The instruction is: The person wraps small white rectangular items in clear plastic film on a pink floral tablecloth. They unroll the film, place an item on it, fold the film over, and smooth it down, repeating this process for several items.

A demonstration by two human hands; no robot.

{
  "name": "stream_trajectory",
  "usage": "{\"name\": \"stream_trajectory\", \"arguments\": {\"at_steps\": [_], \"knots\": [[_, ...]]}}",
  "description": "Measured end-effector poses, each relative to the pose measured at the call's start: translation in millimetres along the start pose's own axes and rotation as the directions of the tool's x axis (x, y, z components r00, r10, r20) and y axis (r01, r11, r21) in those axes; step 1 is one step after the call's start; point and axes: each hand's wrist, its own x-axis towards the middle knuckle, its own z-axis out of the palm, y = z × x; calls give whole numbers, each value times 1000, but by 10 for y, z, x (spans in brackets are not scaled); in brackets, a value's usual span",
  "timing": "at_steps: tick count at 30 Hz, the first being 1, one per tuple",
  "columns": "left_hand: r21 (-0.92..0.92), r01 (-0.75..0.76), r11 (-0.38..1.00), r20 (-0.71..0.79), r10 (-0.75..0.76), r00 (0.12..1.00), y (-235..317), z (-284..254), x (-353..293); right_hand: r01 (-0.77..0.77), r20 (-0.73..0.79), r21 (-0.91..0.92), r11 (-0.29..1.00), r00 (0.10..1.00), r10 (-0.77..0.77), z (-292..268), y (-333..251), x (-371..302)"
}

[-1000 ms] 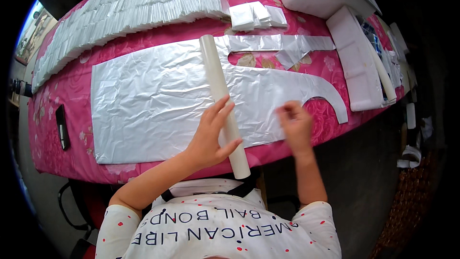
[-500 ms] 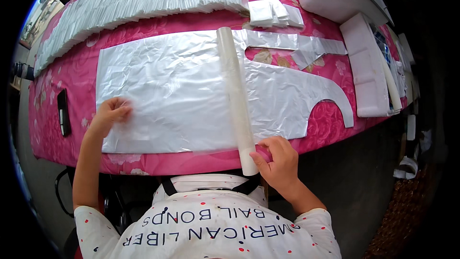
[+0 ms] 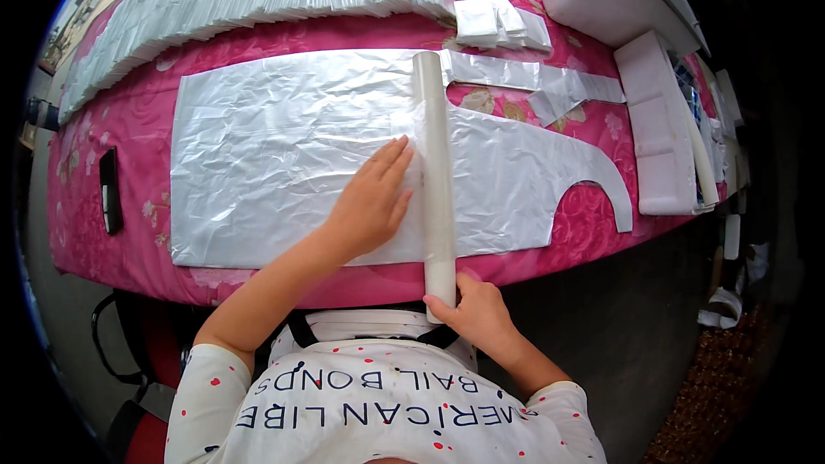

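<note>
A shiny white plastic apron (image 3: 275,163) lies flat on the table, its straps and curved cut-outs toward the right. Across it rests a long, pale tube (image 3: 436,172), reaching from the apron's far edge past the table's near edge. My left hand (image 3: 374,198) is laid on the apron just left of the tube, fingers stretched out and holding nothing. At the tube's near end my right hand (image 3: 471,305) is closed around it, thumb on top.
Rows of folded white plastic packets (image 3: 258,0) line the far left. A small pile of packets (image 3: 498,24) sits beyond the apron. White foam boxes (image 3: 657,129) stand at the right. A dark phone-like object (image 3: 110,189) lies left on the pink floral tablecloth (image 3: 77,232).
My left hand has swept right, from the apron's left end to beside the tube. The tube now lies straighter across, its far end shifted right. My right hand has closed on its near end.
</note>
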Motion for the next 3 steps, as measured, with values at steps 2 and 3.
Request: {"name": "stream_trajectory", "arguments": {"at_steps": [2,3], "knots": [[79,-7,997,28,5,1000,-39,186,14,-20,48,38,999,999,18,-3,5,-1],[127,-4,992,54,-2,999,-51,246,13,-25,44,41,999,999,24,-14,21,2]]}}
